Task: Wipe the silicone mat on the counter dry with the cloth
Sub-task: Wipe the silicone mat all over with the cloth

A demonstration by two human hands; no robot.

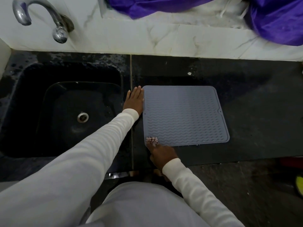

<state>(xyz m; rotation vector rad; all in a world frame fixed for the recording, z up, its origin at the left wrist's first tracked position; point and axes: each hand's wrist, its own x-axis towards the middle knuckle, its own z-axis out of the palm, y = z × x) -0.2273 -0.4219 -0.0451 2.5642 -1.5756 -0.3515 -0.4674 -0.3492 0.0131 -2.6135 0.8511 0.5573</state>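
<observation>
Apparently early: right hand pinching bunched cloth at near-left corner of silicone mat; left hand lying flat, fingers extended, bracing left edge. Most of mat seemingly awaiting wiping.

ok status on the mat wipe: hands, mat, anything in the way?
Left hand flat on counter at the mat's left edge. Right hand pressing bunched cloth on near-left corner of grey mat. Nothing on the mat.
</observation>
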